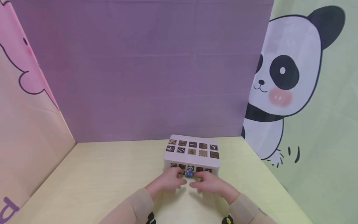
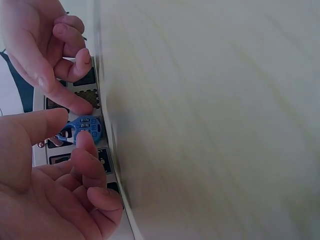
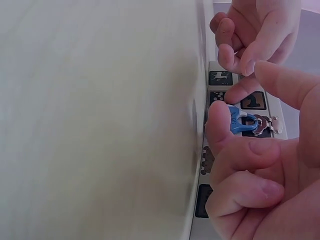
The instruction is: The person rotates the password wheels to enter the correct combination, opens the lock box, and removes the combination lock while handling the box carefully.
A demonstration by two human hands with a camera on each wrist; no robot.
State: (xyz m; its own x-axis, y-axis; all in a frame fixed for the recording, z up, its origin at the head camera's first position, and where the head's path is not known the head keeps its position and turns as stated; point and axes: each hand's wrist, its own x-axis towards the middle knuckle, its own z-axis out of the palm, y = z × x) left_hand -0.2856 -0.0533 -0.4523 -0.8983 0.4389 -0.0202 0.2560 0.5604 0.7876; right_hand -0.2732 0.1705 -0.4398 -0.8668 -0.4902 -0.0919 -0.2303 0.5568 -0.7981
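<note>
A blue combination padlock (image 1: pixel 189 172) hangs from the metal clasp (image 3: pixel 275 124) on the front of a white box (image 1: pixel 193 160) with square picture stickers. My left hand (image 1: pixel 170 179) is just left of the padlock, its index fingertip near the lock's side. On the other side is my right hand (image 1: pixel 208 183), its index fingertip partly covering the lock in the right wrist view. The number dials of the padlock (image 2: pixel 86 124) face out in the left wrist view. Both hands have loosely bent fingers, and neither visibly grips the lock. Exact fingertip contact cannot be told.
The box stands on a pale wooden table (image 1: pixel 112 174), near its back edge. A purple cloth wall (image 1: pixel 145 71) rises behind it. At the right a cloth panel bears a panda drawing (image 1: pixel 296 40); a pink cartoon panel (image 1: pixel 16 37) is at the left.
</note>
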